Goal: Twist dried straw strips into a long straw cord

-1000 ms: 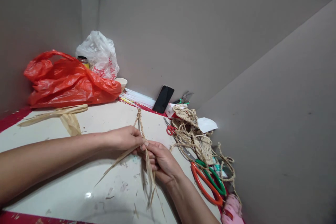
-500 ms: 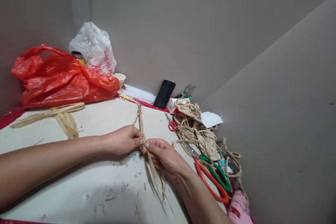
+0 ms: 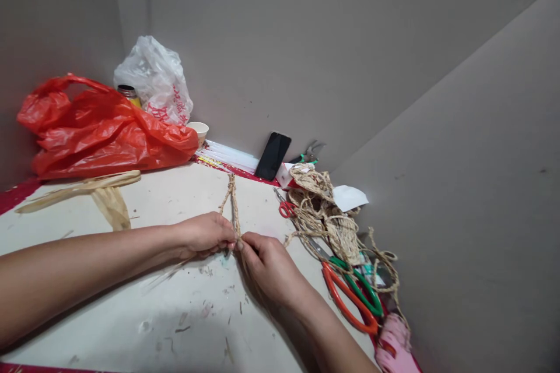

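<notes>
A tan braided cord (image 3: pixel 234 201) of dried plant fibre lies folded on the white table, its looped end pointing away from me. My left hand (image 3: pixel 210 234) pinches the near end of the cord from the left. Against it, my right hand (image 3: pixel 269 262) is closed with thumb and finger on the same spot, the fingertips of both hands nearly touching. Loose strands trail out beneath my left wrist, while those by my right hand are mostly hidden under it.
Flat fibre strips (image 3: pixel 109 198) lie at the left before a red plastic bag (image 3: pixel 114 134). A phone (image 3: pixel 273 155) leans on the wall. At the right are a heap of braided cord (image 3: pixel 343 233), small red scissors (image 3: pixel 286 208) and large orange-and-green-handled scissors (image 3: pixel 350 297).
My right hand has turned over, back upward, and now covers the strands that hung below it. Some strands now stick out to the left under my left wrist.
</notes>
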`<state>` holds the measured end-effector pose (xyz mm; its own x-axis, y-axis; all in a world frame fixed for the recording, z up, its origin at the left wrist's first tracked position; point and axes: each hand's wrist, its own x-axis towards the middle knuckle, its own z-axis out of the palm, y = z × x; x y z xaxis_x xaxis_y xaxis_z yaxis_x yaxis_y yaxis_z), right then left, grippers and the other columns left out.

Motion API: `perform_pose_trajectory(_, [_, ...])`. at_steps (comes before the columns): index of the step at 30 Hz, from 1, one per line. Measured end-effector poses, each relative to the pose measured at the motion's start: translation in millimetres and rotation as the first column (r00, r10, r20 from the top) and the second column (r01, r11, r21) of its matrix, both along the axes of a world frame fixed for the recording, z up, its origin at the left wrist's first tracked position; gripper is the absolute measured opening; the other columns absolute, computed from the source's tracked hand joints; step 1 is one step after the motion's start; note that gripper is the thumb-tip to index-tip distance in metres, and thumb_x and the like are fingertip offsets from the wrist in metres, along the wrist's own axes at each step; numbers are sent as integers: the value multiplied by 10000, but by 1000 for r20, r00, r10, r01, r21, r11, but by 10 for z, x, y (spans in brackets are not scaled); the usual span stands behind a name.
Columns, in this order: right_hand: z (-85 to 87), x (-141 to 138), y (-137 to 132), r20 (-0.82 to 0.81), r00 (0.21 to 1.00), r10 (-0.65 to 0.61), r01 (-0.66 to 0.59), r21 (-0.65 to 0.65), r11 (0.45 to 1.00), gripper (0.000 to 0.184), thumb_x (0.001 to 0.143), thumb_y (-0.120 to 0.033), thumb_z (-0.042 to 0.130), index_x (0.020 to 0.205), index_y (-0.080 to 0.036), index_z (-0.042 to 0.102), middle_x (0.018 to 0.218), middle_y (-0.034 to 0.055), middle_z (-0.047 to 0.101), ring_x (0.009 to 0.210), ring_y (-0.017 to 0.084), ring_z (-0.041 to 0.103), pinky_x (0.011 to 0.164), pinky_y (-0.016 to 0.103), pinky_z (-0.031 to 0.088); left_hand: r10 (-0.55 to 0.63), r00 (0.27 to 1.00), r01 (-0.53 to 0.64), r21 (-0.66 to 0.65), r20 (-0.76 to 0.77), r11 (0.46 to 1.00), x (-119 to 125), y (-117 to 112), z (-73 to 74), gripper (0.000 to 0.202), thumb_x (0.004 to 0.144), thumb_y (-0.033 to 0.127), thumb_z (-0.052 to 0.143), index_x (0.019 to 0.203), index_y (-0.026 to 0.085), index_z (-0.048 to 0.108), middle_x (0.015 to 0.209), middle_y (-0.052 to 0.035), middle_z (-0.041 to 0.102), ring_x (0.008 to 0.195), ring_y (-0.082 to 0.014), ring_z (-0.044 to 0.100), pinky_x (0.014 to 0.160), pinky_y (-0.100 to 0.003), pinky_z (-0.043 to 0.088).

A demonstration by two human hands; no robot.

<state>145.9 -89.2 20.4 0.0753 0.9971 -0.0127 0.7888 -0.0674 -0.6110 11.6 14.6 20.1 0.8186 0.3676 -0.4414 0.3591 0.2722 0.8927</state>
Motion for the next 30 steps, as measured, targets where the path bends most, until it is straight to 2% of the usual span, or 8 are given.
perform_pose_trajectory(6, [109, 74, -36, 62, 998, -16, 17, -26, 1000, 275, 876, -269, 416, 642, -171, 524, 614, 4, 552, 587, 126, 452, 545, 229, 298, 64, 998, -64, 142, 1, 988, 28, -34, -82, 178, 657, 277, 506, 526, 157, 507, 371, 77, 329, 359, -53, 210, 396, -237, 120])
perform_pose_trajectory(13, [92, -103, -77, -120, 992, -48, 40, -70, 997, 334, 883, -292, 386, 576, -171, 442, 552, -17, 475, 539, 107, 408, 497, 211, 284, 109, 988, -129, 189, 114, 973, 53, -71, -183, 163, 642, 242, 491, 511, 145, 501, 440, 60, 409, 422, -51, 286, 436, -216, 188])
perform_pose_trajectory(18, [6, -300, -105, 162, 985, -66, 77, -62, 995, 306, 883, -237, 363, 675, -154, 572, 622, 57, 619, 539, 133, 501, 516, 246, 273, 134, 989, -137, 41, 67, 990, 26, -124, -68, 234, 652, 247, 498, 463, 182, 376, 367, 96, 275, 336, -39, 173, 374, -228, 102])
perform_pose_trajectory(21, [23, -371, -147, 344, 938, -47, 82, -87, 993, 280, 870, -205, 373, 765, -139, 625, 684, 111, 671, 551, 156, 546, 525, 270, 262, 131, 991, -132, 29, 34, 991, 14, -141, -16, 201, 641, 243, 535, 486, 177, 427, 349, 98, 294, 312, -40, 188, 355, -226, 91])
perform_pose_trajectory(23, [98, -395, -204, 371, 928, 44, 4, -129, 992, 272, 861, -193, 386, 742, -138, 625, 668, 108, 667, 540, 149, 539, 517, 267, 260, 117, 993, -118, 29, 19, 993, 12, -139, 0, 156, 626, 234, 567, 514, 162, 486, 343, 95, 323, 308, -39, 211, 349, -219, 104])
perform_pose_trajectory(25, [225, -377, -271, 311, 933, 182, -130, -179, 975, 256, 849, -183, 409, 694, -144, 610, 633, 77, 646, 526, 128, 511, 510, 250, 269, 104, 994, -104, 17, 21, 994, 13, -126, 6, 143, 622, 244, 589, 537, 149, 523, 343, 90, 341, 312, -39, 213, 347, -217, 109])
perform_pose_trajectory(28, [440, -233, -325, 28, 929, 368, -347, -273, 897, 223, 817, -187, 472, 622, -153, 576, 555, 6, 581, 489, 92, 458, 487, 210, 286, 79, 996, -80, 1, 42, 997, 10, -86, 7, 139, 630, 272, 596, 585, 145, 561, 347, 88, 335, 318, -46, 201, 340, -222, 108])
perform_pose_trajectory(30, [519, -73, -298, -179, 942, 283, -323, -263, 909, 273, 832, -236, 476, 579, -155, 540, 511, -20, 527, 466, 83, 442, 465, 193, 302, 54, 997, -53, -28, 57, 998, 2, -53, 6, 139, 633, 283, 598, 607, 151, 565, 354, 92, 321, 321, -48, 189, 338, -224, 102])
